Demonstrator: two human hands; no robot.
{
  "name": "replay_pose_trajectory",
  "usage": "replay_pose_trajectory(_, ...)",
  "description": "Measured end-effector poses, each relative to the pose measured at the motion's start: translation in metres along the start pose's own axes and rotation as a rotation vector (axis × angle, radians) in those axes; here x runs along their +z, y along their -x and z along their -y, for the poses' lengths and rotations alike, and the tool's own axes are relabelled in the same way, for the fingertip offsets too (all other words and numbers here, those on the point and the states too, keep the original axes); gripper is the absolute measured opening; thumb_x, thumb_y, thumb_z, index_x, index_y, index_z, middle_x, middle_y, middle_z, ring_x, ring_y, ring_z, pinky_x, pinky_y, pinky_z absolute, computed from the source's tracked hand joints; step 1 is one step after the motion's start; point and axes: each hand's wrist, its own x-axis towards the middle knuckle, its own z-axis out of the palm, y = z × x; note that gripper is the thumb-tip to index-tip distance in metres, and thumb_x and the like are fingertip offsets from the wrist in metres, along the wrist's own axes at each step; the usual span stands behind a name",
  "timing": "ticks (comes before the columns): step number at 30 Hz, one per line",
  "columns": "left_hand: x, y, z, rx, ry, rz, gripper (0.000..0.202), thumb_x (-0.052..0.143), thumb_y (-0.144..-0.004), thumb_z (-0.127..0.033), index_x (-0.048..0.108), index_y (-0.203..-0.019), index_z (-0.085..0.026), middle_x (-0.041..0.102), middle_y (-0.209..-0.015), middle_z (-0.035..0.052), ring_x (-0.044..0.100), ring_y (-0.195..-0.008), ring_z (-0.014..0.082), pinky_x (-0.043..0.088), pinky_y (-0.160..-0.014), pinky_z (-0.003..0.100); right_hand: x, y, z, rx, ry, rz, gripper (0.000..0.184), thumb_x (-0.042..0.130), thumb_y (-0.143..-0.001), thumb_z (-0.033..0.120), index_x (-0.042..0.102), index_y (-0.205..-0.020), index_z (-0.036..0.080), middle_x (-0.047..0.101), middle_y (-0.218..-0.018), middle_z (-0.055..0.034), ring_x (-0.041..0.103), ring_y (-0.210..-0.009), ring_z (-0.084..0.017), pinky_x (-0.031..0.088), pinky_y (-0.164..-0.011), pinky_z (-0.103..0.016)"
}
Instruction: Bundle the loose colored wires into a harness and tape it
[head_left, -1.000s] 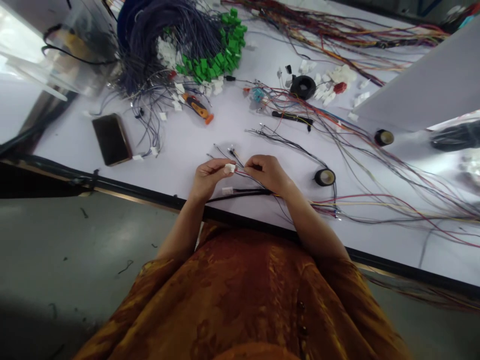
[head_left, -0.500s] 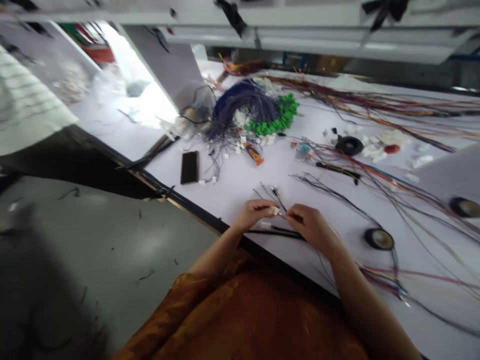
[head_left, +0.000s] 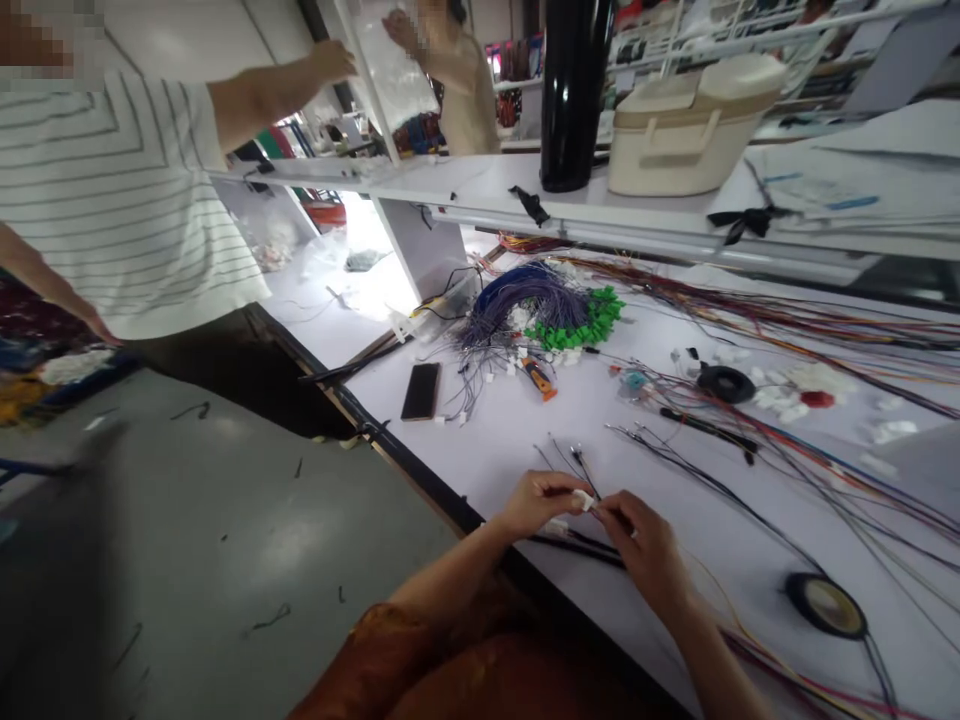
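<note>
My left hand (head_left: 541, 503) pinches a small white connector housing (head_left: 584, 501) between thumb and fingers, just above the table near its front edge. Right beside it, my right hand (head_left: 643, 548) is closed on a thin wire at the connector's side; the wire's end is hidden by the fingertips. Several dark wires with bare metal terminals (head_left: 577, 455) stick out beyond the hands. Below the connector, black sleeved cables with a white plug (head_left: 556, 527) lie on the table, partly covered by my hands.
A phone (head_left: 421, 391), an orange-black cutter (head_left: 538, 380) and a purple wire bundle with green connectors (head_left: 574, 320) lie farther back. Black tape rolls (head_left: 826, 605) and long wires spread rightward. A shelf carries a black bottle (head_left: 574, 95) and beige box (head_left: 679, 150). A person in a striped shirt (head_left: 127, 200) stands left.
The camera view has tilted up, so the shelf top and people beyond now show and the table sits lower in view. Both hands keep hold of the connector and wire, close together.
</note>
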Motion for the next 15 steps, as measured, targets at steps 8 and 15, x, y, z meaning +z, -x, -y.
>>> replay_pose_trajectory(8, 0.027, -0.005, 0.027, 0.008, 0.228, -0.148, 0.037, 0.094, -0.057, -0.044, 0.075, -0.076, -0.019, 0.067, -0.067, -0.0002, 0.058, -0.057, 0.0076, 0.049, -0.060, 0.022, 0.016, 0.011, -0.013, -0.005, 0.151, -0.073, 0.021, 0.044, -0.100, 0.037, 0.061, -0.090, 0.030, 0.069, -0.086, -0.0058, 0.069, -0.077, -0.026, 0.053, -0.070, -0.041)
replay_pose_trajectory(15, 0.025, -0.005, 0.021, -0.123, 0.366, -0.364, 0.039, 0.095, -0.054, -0.030, 0.072, -0.083, -0.017, 0.072, -0.071, -0.0010, 0.062, -0.056, 0.0044, 0.051, -0.058, 0.014, -0.002, 0.041, -0.048, 0.151, 0.319, 0.003, 0.030, 0.049, -0.101, 0.036, 0.075, -0.092, 0.025, 0.070, -0.087, -0.0072, 0.069, -0.080, -0.023, 0.050, -0.071, -0.033)
